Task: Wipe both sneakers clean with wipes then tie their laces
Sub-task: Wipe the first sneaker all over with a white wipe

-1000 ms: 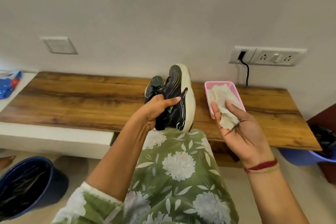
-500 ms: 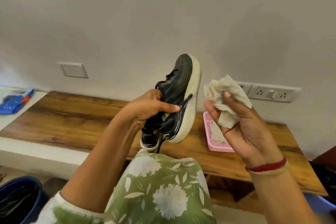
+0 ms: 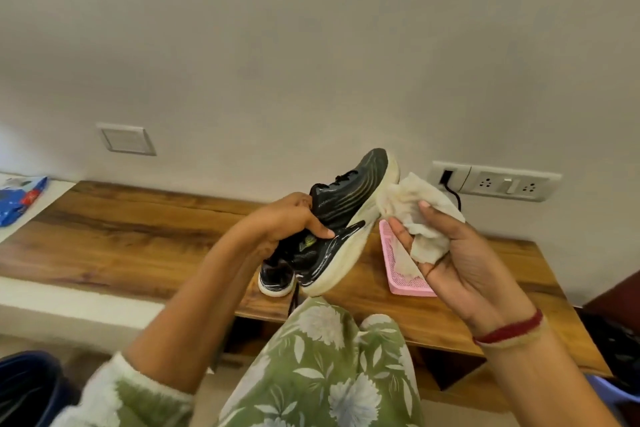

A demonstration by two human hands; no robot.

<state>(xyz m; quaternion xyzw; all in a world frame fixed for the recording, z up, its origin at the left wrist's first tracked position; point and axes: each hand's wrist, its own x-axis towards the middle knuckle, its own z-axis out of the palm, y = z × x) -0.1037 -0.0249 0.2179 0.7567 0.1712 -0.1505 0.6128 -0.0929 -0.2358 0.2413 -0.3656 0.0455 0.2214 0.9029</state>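
Head view: one gripped sneaker [image 3: 346, 215], one resting sneaker [image 3: 275, 280], one held wipe [image 3: 415, 204].

Held sneaker [image 3: 349, 204]: black upper with fine pale curved stripes and a small yellow-green mark; sole off-white, yellowed. Second sneaker [image 3: 275, 279], at 7 o'clock of the first: black, white sole rim. Wipe [image 3: 412, 204], at 3 o'clock of the held sneaker: off-white with yellow-brown stains. Tray [image 3: 408, 286]: pink, fine mesh pattern. Table [image 3: 138, 236]: mid-brown wood grain with darker streaks. Garment [image 3: 329, 374], at 6 o'clock of the view: green with white flowers and pale leaves. Wrist thread [image 3: 509, 331]: dark red over beige. Socket plate [image 3: 498, 182]: white, black plug. Packet [image 3: 19, 199], at 9 o'clock: blue with red. Bin [image 3: 27, 388], at 7 o'clock: dark blue
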